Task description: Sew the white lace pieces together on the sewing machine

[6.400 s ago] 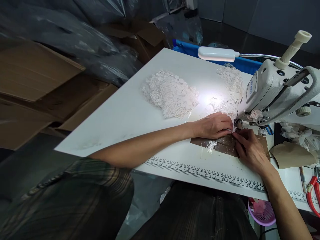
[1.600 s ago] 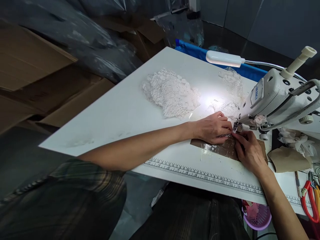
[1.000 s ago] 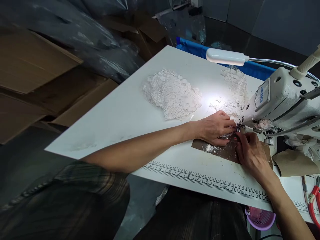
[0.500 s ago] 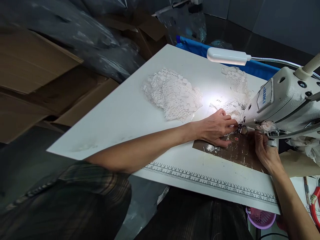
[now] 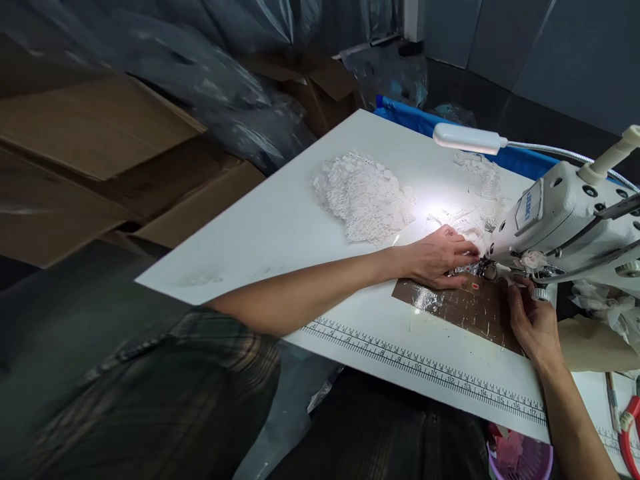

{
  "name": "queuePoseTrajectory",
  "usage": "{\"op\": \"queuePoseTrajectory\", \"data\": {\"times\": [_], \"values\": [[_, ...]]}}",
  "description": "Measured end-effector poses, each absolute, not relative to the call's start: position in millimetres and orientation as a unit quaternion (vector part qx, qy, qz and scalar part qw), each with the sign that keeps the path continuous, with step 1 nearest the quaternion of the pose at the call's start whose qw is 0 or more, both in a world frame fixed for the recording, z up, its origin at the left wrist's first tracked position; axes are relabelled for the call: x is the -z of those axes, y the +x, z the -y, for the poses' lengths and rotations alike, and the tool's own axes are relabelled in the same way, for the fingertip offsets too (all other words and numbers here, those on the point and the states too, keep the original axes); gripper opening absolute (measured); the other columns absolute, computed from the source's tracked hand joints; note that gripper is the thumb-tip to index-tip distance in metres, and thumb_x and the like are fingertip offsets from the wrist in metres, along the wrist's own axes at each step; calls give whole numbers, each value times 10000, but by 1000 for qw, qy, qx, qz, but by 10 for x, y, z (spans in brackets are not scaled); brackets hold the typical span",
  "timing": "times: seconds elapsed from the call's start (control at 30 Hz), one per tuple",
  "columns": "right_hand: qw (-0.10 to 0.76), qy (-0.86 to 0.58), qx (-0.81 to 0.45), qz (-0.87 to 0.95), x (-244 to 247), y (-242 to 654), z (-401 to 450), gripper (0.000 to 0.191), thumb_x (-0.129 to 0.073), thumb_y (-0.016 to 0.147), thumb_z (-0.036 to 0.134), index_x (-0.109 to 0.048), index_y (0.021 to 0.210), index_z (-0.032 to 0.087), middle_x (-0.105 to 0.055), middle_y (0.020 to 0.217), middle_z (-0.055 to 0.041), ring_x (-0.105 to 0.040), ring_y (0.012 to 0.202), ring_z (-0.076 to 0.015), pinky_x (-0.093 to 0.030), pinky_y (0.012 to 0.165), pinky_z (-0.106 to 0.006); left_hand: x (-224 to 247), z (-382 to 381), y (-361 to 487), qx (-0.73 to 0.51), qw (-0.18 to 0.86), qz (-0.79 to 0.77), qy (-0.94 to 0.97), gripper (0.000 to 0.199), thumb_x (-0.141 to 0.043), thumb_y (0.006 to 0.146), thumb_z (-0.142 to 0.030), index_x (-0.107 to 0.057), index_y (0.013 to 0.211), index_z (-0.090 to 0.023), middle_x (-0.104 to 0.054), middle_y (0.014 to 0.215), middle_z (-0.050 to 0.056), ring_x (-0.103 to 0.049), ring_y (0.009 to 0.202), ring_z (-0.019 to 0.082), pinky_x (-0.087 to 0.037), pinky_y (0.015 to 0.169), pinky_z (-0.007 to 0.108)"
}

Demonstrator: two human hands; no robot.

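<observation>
My left hand [image 5: 443, 259] rests beside the needle of a white sewing machine [image 5: 565, 200], fingers bent down on white lace fabric [image 5: 463, 223] and thumb apart on the brown plate [image 5: 460, 303]. My right hand [image 5: 533, 320] is on the other side of the needle, thumb and fingers pinched on the end of a white fabric strip [image 5: 504, 273] by the presser foot. The fingertips of my left hand and the lace under them are partly hidden. A pile of white lace pieces [image 5: 370, 197] lies to the left on the white table [image 5: 280, 227].
A white lamp [image 5: 470, 139] on a bendable neck lights the sewing area. A ruler strip [image 5: 425, 370] runs along the table's front edge. Red-handled scissors [image 5: 627, 430] lie at the right, a purple basket [image 5: 533, 460] hangs below, and cardboard boxes [image 5: 100, 127] stand left.
My right hand has drawn slightly away from the machine, and a white strip now shows beside the presser foot. My left hand stays on the lace. The whole view has shifted a little.
</observation>
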State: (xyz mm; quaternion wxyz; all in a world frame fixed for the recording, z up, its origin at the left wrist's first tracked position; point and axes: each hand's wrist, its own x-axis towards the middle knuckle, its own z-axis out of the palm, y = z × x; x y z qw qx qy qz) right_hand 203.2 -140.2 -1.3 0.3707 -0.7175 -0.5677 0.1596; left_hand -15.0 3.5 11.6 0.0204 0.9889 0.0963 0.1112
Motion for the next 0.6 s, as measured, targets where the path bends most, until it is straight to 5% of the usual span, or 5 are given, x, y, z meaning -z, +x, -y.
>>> {"op": "queuePoseTrajectory", "data": {"times": [0.2, 0.37, 0.43, 0.6], "values": [[421, -703, -85, 566, 65, 2056, 1370, 425, -521, 863, 593, -678, 856, 198, -662, 901, -94, -613, 874, -250, -501, 810, -416, -118, 60, -140, -120, 13, -245, 962, 589, -423, 1006, -576, -474, 1412, -152, -410, 1540, 189, -448, 1342, 352, -354, 1040, 509], [471, -697, -135, 524, 93, 2124, 1326, 356, -603, 815, 540, -672, 816, 191, -680, 815, -61, -624, 807, -226, -506, 775, -386, -381, 126, -190, -65, 20, -357, 932, 550, -431, 1004, -594, -707, 959, -120, -683, 1055, 150, -639, 885, 262, -433, 814, 384], [484, -698, -185, 494, 58, 2167, 1298, 334, -657, 767, 521, -670, 813, 190, -699, 788, -56, -640, 777, -225, -523, 752, -383, -514, 69, -263, -74, 16, -368, 927, 501, -475, 1009, -511, -690, 782, -120, -672, 918, 117, -612, 763, 205, -405, 735, 331], [481, -690, -231, 490, -196, 2222, 1176, 345, -614, 778, 557, -692, 823, 224, -674, 637, -40, -638, 628, -237, -561, 633, -402, -577, -157, -461, -109, -22, -382, 918, 366, -538, 972, -342, -633, 690, -131, -589, 703, 73, -499, 597, 147, -326, 608, 293]]}}
